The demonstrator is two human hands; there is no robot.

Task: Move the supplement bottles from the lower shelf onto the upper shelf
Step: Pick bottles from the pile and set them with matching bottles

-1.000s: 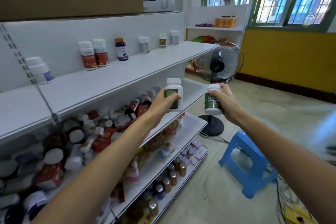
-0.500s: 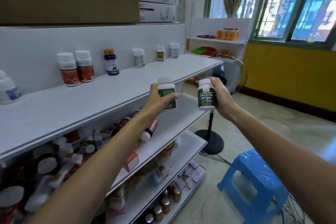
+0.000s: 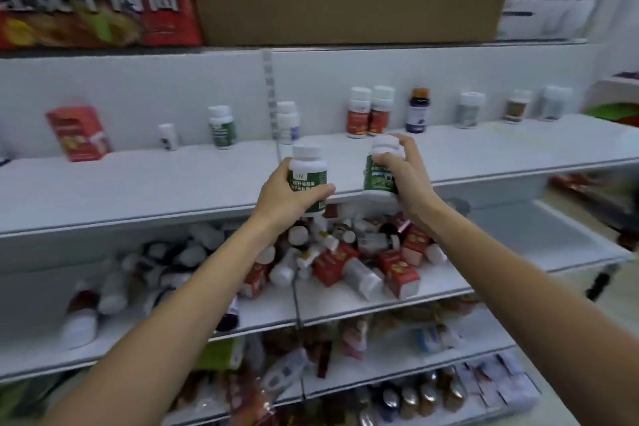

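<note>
Left hand [image 3: 294, 199] grips one green-label bottle [image 3: 307, 171], right hand [image 3: 409, 180] grips its twin [image 3: 378, 178], poised at the upper shelf [image 3: 138, 183]; the lower-shelf heap [image 3: 345, 259] looks mostly unmoved.

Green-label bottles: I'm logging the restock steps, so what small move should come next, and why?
Probably reach forward and stand both on the upper shelf. The left hand grips the left bottle and the right hand the right bottle, held at the shelf's front edge, neither clearly set down; bare shelf lies just behind.

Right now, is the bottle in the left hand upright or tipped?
Upright: white cap on top, green-label bottle standing near vertical in the left hand.
</note>
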